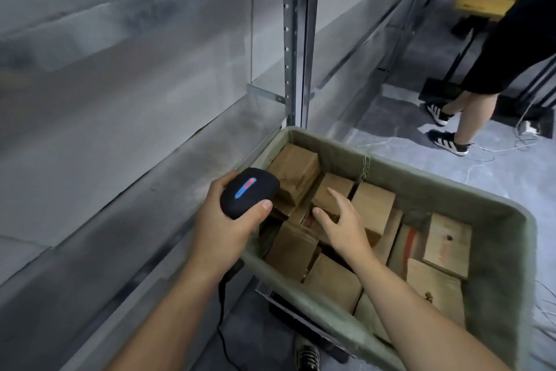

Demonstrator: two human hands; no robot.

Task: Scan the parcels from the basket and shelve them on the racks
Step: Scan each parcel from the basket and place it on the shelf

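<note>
A: The left hand (228, 221) clasps the black barcode scanner (249, 192) at the rim of the basket (436, 190), kept ready for a label, I'd say.
B: The right hand (341, 220) is spread loose, grasping nothing, over a cardboard parcel (337, 182) inside the basket, likely picking it out.
A: The rack shelf (135, 145) runs just beside the basket, so shelving's a short reach.

Looked like parcel warehouse to me: tall grey perforated-steel storage rack (296, 40), olive-green fabric basket (436, 190) packed with brown cardboard parcels (373, 205), grey mottled concrete floor (406, 118), more tan cartons (484, 5) stacked far right.
</note>
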